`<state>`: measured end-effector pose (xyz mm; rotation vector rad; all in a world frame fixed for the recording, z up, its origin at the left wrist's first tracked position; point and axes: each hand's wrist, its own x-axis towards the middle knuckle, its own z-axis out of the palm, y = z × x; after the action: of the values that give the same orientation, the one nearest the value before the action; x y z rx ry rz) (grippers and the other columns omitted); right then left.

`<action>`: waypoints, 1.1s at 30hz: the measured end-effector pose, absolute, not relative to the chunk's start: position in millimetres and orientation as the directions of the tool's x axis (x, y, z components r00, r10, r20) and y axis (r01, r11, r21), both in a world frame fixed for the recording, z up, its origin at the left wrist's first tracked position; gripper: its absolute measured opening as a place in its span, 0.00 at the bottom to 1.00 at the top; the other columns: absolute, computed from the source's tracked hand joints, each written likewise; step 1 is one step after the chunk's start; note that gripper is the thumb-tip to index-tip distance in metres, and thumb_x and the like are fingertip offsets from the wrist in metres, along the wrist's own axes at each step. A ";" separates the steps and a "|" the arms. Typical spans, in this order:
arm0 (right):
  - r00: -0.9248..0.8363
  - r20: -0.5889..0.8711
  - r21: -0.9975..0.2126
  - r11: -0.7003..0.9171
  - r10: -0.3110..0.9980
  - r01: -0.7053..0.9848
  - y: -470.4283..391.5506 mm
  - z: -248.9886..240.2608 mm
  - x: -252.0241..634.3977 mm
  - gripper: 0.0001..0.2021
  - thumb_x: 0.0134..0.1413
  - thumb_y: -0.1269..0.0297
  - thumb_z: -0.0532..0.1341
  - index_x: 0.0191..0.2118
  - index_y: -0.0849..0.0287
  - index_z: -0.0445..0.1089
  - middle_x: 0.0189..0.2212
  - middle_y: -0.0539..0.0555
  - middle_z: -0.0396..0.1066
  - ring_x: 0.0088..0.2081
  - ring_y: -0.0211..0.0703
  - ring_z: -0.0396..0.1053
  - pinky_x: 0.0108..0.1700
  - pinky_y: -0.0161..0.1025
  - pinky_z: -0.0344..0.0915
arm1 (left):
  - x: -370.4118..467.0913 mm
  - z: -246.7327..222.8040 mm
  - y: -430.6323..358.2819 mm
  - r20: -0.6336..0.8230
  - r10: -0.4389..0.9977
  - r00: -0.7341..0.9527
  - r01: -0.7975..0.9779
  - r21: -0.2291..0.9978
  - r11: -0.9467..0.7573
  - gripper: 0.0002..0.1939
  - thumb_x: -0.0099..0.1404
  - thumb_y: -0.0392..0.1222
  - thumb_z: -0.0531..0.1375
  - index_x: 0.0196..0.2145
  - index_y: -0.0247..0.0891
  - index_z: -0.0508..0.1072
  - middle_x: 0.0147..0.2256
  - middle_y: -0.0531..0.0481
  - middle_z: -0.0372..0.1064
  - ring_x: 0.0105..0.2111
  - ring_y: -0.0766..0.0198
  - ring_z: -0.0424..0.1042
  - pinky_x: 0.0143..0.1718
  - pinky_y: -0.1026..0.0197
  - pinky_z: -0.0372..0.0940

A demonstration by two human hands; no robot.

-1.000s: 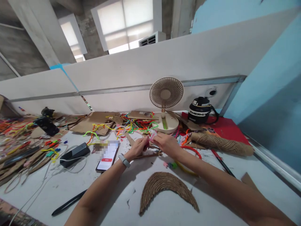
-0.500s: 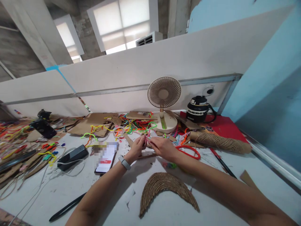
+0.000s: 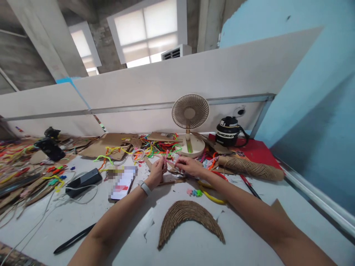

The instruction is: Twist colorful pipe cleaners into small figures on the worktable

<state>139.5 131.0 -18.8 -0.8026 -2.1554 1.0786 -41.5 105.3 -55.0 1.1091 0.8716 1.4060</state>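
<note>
A thin pink pipe cleaner is pinched in my left hand, its end sticking up above the fingers. To the right, my right hand has its fingertips closed on what looks like the other end of the same pink strand. Nearer to me lies a crescent of brown twine rows, flat on the white table. Between it and my hands sit small pink, blue and green shapes, with a yellow pipe cleaner curving beneath my right forearm.
A fan stands behind my hands amid cardboard and coloured pipe cleaners. Rightward are a twine roll, a black canister and a red-and-black pen. Leftward lie a phone, a black box with cables, and black tweezers.
My hands have drawn apart, with the pink pipe cleaner stretched between them. The view has shifted slightly, and the small coloured shapes and yellow pipe cleaner show more plainly.
</note>
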 end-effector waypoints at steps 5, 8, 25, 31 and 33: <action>-0.642 0.232 -0.834 0.489 0.730 0.255 135.7 -25.2 142.1 0.16 0.53 0.51 0.57 0.29 0.61 0.66 0.21 0.46 0.62 0.23 0.35 0.60 0.26 0.32 0.57 | -38.8 -54.8 103.3 0.133 0.990 0.035 -0.290 0.950 -0.118 0.26 0.54 0.64 0.58 0.21 0.38 0.56 0.16 0.60 0.48 0.16 0.75 0.46 0.19 0.66 0.41; -0.642 0.243 -0.827 0.501 0.727 0.254 140.0 -29.9 143.3 0.17 0.53 0.49 0.57 0.30 0.61 0.67 0.21 0.47 0.63 0.23 0.35 0.60 0.26 0.32 0.57 | -38.0 -54.9 102.6 0.150 0.988 0.039 -0.289 0.948 -0.133 0.26 0.54 0.63 0.58 0.21 0.38 0.56 0.15 0.61 0.48 0.15 0.75 0.46 0.19 0.66 0.41; -0.612 0.230 -0.834 0.477 0.757 0.277 154.6 -44.8 146.4 0.19 0.52 0.46 0.57 0.31 0.60 0.66 0.22 0.47 0.63 0.23 0.35 0.59 0.24 0.32 0.57 | -34.1 -53.6 98.2 0.189 0.981 0.048 -0.265 0.949 -0.170 0.28 0.53 0.67 0.55 0.21 0.37 0.59 0.15 0.58 0.55 0.16 0.73 0.51 0.20 0.66 0.45; -0.602 0.240 -0.842 0.472 0.762 0.263 156.2 -47.3 145.2 0.21 0.48 0.43 0.59 0.28 0.59 0.66 0.21 0.46 0.62 0.22 0.34 0.58 0.23 0.32 0.56 | -31.9 -57.1 100.9 0.168 0.985 0.045 -0.312 0.939 -0.146 0.27 0.52 0.67 0.57 0.21 0.37 0.61 0.15 0.58 0.56 0.16 0.73 0.51 0.19 0.66 0.45; -0.597 0.240 -0.849 0.464 0.765 0.254 155.1 -46.6 145.5 0.21 0.47 0.43 0.60 0.28 0.60 0.67 0.21 0.46 0.62 0.22 0.34 0.58 0.23 0.32 0.56 | -31.1 -58.8 102.1 0.163 0.985 0.048 -0.319 0.938 -0.140 0.28 0.52 0.67 0.57 0.21 0.37 0.61 0.15 0.58 0.56 0.16 0.73 0.51 0.19 0.66 0.44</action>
<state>145.5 155.1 -46.6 -0.8440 -2.0971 1.0720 -31.1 102.1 -58.8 1.1098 0.8409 1.3994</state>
